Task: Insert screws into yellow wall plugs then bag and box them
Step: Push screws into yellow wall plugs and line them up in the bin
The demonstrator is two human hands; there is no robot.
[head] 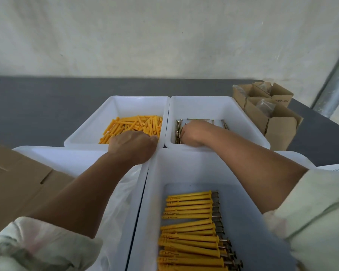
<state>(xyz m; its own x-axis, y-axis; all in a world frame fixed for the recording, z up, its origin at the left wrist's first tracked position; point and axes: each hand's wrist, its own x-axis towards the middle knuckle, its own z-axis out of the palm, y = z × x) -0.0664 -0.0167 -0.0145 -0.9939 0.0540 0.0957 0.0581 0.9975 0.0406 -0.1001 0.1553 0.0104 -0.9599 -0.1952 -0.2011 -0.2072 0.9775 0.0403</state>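
left hand (133, 145) in the plugs (133, 123), right hand (192, 133) in the screws (177, 132), likely to pair one of each; fingers curled under, grip cannot be told.

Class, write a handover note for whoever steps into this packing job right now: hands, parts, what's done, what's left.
Left hand reaches into the far left bin among loose yellow plugs; its grip is hidden.
Right hand is down among the screws in the far right bin; grip unclear too.
Done: rows of assembled plugs lie in the near right bin.
To do: bagging and boxing. Clear bags wait in the near left bin; open cardboard boxes stand far right.
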